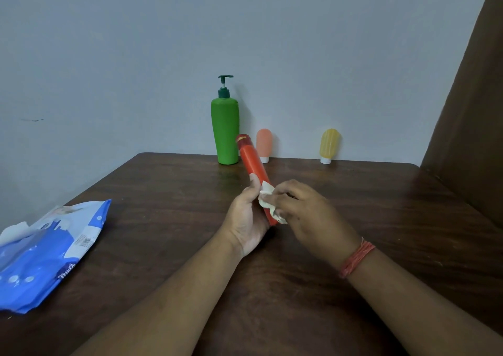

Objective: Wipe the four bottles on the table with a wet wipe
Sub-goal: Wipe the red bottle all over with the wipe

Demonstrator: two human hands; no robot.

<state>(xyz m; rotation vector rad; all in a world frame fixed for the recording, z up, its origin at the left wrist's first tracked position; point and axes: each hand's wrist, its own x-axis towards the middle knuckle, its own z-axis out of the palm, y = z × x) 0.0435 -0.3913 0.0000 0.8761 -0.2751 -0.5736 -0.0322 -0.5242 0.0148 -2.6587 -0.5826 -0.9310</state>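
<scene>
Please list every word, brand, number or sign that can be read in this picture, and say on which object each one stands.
Wet wipe pack: white letters near its lower edge, upside down and partly cut off, not readable with certainty.
Same pack: a barcode and fine print on its white panel, too small to read.
Red bottle, green pump bottle, peach bottle, yellow bottle: no text visible.

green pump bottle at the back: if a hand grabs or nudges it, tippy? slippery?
Probably tip-prone: the green pump bottle stands tall on a narrow base at the table's far edge, so a high push could topple it. Its smooth plastic body may be a bit slick, especially with a wet wipe. The pump head sticks out and could snag.
</scene>
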